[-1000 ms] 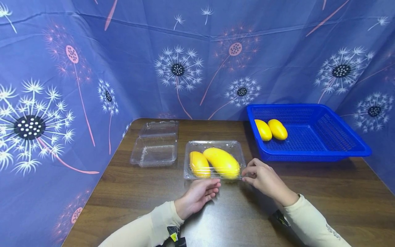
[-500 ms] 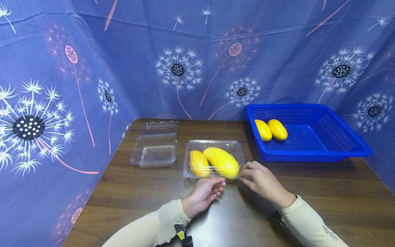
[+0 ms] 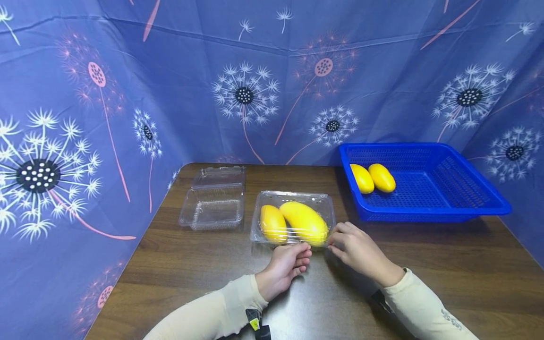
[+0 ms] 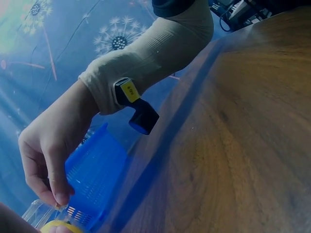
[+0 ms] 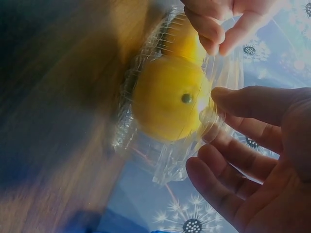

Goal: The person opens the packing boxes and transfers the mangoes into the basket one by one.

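Observation:
A clear plastic box (image 3: 265, 198) with its lid down holds two yellow mangoes (image 3: 303, 222) at the middle of the table. At its near edge, my left hand (image 3: 284, 269) pinches the rim between thumb and fingers. My right hand (image 3: 361, 250) pinches the box's near right corner. In the right wrist view, the thumb and fingers of my right hand (image 5: 272, 150) hold the clear edge beside a mango (image 5: 167, 99), and my left hand (image 5: 228, 19) grips further along. The left wrist view shows my right hand (image 4: 53, 141) at the box edge.
An open, empty clear box (image 3: 212, 208) stands at the back left of the wooden table (image 3: 191, 274). The blue basket (image 3: 429, 215) at the back right contains two mangoes (image 3: 381, 178) at its left end. A patterned blue cloth (image 3: 276, 85) hangs behind.
The box has shifted slightly left and away, its near edge a little turned. My left hand has moved slightly right along that edge, and my right hand slightly left.

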### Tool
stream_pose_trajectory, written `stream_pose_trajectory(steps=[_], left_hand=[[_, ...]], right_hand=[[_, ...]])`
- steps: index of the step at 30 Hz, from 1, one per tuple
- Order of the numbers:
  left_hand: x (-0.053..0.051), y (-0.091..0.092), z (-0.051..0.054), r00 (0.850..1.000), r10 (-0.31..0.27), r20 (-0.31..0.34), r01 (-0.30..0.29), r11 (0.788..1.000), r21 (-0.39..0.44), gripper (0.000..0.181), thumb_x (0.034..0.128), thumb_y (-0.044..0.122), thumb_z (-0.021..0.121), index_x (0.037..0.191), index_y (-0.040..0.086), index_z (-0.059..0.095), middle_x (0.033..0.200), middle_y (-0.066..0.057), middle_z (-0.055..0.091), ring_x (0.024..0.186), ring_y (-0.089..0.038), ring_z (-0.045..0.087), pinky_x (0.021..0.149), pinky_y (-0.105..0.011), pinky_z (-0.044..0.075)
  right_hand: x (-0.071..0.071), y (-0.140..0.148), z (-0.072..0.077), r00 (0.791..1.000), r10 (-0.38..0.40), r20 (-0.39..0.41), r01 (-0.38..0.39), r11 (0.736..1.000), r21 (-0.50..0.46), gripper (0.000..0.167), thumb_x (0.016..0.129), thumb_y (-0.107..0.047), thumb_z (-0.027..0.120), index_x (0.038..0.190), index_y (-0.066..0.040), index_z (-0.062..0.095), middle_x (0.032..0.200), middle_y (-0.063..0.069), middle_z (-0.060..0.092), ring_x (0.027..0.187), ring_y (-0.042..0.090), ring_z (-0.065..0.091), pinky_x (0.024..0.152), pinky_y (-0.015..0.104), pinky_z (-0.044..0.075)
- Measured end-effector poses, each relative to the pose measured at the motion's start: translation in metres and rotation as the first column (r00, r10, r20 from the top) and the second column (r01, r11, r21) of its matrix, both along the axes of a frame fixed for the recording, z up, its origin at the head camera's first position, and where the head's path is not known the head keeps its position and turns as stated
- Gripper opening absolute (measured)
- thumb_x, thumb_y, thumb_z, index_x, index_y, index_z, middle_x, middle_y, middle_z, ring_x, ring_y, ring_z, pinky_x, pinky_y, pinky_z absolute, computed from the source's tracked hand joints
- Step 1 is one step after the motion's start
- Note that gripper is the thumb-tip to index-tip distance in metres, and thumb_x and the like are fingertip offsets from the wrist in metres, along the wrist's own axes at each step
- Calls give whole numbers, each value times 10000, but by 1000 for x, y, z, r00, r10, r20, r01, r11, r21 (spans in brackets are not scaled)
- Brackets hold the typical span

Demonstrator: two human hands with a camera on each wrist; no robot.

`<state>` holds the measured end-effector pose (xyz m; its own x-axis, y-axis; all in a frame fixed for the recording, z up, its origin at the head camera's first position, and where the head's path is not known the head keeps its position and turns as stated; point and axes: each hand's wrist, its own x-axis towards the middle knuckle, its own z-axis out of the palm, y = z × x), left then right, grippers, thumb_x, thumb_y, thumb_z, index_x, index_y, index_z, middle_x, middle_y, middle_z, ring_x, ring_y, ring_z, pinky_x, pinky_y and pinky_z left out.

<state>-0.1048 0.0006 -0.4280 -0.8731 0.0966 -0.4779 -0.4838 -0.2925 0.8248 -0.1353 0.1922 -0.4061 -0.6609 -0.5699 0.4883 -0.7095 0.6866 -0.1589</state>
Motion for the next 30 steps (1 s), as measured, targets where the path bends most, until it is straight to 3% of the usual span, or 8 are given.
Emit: stream_pose_trajectory(steps=[8, 18, 23, 30], left_hand=[[0, 6, -3, 1000, 6, -3, -6, 999, -46, 232, 900, 232, 648, 997, 27, 697, 675, 98, 645, 556, -23, 544, 521, -159, 448], [-1, 15, -3, 1000, -21, 8, 21, 1000, -12, 221, 896, 204, 636, 979, 13, 712, 670, 82, 663, 565, -21, 558, 533, -156, 453], [-3, 17, -3, 999, -33, 4, 33, 999, -4, 246, 888, 173, 627, 1023, -19, 702, 684, 72, 680, 573, -20, 571, 543, -154, 458], [-4, 17, 0, 1000, -28, 0, 28, 999, -39, 213, 883, 166, 628, 996, 8, 717, 671, 83, 677, 557, -12, 562, 517, -149, 438]], right_hand=[[1, -3, -1, 999, -12, -42, 13, 1000, 25, 197, 670, -82, 863, 753, -138, 693, 765, -62, 586, 753, 103, 520, 648, 278, 504], [2, -4, -1, 990, 60, -124, -54, 997, 52, 169, 707, 10, 779, 774, -90, 660, 762, -30, 568, 722, 124, 511, 656, 287, 511], [2, -2, 0, 990, 89, -113, -82, 995, 63, 176, 707, 20, 784, 789, -80, 665, 776, -22, 577, 731, 129, 530, 668, 296, 526], [0, 3, 0, 992, 109, -66, -110, 994, 0, 244, 654, 34, 830, 814, -92, 694, 806, -26, 601, 760, 115, 565, 670, 308, 540]])
